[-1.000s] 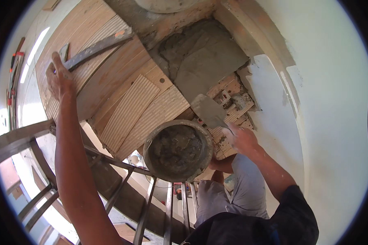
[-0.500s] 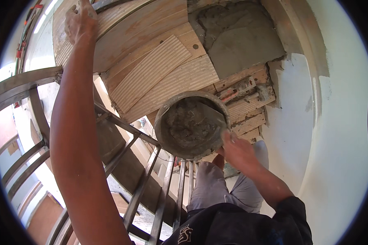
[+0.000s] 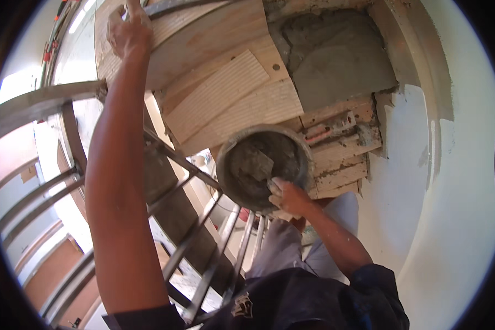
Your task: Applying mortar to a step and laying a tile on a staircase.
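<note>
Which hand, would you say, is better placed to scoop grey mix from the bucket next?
Probably the right hand: it holds the trowel in the bucket, while the left hand is away by the bar.

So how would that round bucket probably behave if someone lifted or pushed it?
The bucket is probably heavy for its size, given the grey mix inside. Being open-topped, it might spill if tipped. Its evenly round shape suggests it is fairly stiff.
</note>
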Demonstrator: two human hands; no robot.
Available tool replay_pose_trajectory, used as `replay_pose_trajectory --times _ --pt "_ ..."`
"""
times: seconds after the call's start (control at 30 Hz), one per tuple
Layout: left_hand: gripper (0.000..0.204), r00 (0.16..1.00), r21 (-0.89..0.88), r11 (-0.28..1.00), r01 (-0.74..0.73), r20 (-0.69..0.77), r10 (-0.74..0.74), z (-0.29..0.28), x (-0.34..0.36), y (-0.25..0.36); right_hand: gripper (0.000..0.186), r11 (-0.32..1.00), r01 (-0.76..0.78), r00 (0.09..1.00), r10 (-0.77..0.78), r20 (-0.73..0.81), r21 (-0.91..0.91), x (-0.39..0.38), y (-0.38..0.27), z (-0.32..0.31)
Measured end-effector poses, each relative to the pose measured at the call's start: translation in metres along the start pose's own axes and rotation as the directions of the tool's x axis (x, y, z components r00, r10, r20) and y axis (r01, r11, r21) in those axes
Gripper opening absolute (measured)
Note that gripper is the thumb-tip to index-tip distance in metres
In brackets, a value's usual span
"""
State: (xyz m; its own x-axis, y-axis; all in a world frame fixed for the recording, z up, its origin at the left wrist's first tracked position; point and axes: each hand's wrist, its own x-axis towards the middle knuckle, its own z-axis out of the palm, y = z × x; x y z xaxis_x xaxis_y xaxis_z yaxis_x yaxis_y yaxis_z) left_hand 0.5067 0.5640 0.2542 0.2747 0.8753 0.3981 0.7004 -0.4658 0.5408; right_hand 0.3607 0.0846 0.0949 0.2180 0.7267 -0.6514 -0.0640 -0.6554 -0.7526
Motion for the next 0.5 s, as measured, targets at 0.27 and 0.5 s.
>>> replay_pose_trajectory --times 0.27,0.5 --pt "0.090 0.997 0.006 0.998 -0.066 -0.039 0.066 0.010 0.009 -0.011 0.066 0.977 -0.113 0.986 0.088 0.143 0.181 -0.041 0.011 -0.038" --pt "0.088 0.998 -0.040 0.999 0.024 0.051 -0.021 -0.001 -0.005 0.010 0.068 0.987 0.011 1.000 -0.014 0.015 0.158 -0.094 -0.002 -0.067"
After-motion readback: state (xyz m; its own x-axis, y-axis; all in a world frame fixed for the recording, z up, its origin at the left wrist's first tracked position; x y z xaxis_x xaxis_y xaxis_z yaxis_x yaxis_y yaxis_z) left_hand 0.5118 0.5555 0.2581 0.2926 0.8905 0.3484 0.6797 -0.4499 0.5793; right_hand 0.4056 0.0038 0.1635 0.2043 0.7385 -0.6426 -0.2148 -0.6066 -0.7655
